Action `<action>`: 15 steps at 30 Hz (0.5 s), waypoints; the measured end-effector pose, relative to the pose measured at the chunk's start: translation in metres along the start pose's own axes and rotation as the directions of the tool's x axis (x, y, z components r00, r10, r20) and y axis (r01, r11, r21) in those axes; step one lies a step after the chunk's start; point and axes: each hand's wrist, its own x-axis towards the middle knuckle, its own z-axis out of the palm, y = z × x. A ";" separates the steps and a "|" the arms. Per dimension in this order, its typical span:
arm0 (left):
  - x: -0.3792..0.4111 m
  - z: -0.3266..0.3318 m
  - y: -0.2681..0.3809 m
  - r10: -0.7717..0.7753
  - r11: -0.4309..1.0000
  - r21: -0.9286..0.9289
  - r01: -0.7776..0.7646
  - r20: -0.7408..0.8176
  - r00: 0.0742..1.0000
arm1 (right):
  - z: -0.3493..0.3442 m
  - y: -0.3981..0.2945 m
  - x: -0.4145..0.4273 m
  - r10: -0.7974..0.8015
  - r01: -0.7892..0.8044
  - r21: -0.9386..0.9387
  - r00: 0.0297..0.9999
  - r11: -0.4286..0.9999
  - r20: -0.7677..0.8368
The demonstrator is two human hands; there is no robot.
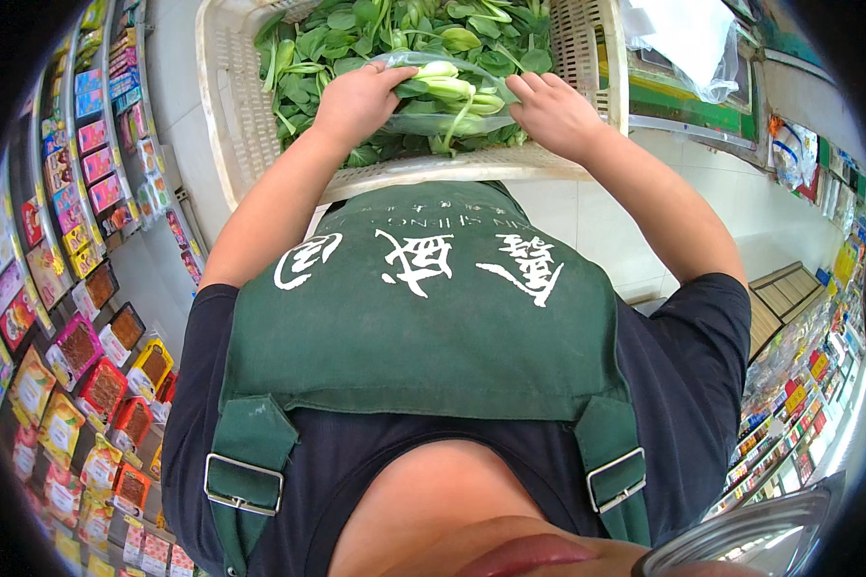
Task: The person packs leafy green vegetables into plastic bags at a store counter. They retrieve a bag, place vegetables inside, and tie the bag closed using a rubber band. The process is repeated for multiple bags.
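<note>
Several stalks of bok choy (447, 88) lie in the mouth of a clear plastic bag (422, 124), low over a crate of loose leafy greens (325, 43). My left hand (361, 101) is at the bag's left side, its thumb and finger closed on the bag's edge beside the pale stems. At the right side, my right hand (552, 112) pinches the bag's rim between thumb and fingers, its knuckles upward. The bag's far end and its lower part blend into the greens and cannot be made out clearly.
The white plastic crate (404, 170) stands right before my green apron (418, 346). Shelves of packaged snacks (101, 389) line the left. At the upper right, white plastic bags (685, 43) lie over a green-edged stand. Further right are more stocked shelves and a slatted brown object (786, 296).
</note>
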 end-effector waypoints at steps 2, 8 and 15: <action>0.003 0.000 0.013 0.088 0.994 0.077 -0.079 -0.120 0.989 | -0.001 0.002 0.003 0.014 -0.015 -0.004 0.984 1.000 -0.177; 0.018 0.015 0.023 0.122 0.986 0.110 -0.124 0.027 0.992 | -0.006 0.007 0.014 0.205 -0.129 0.168 0.763 0.977 -0.612; 0.021 0.029 -0.002 0.100 0.992 0.060 -0.113 0.183 0.978 | 0.015 -0.029 0.037 0.666 -0.045 0.983 0.740 0.180 -0.088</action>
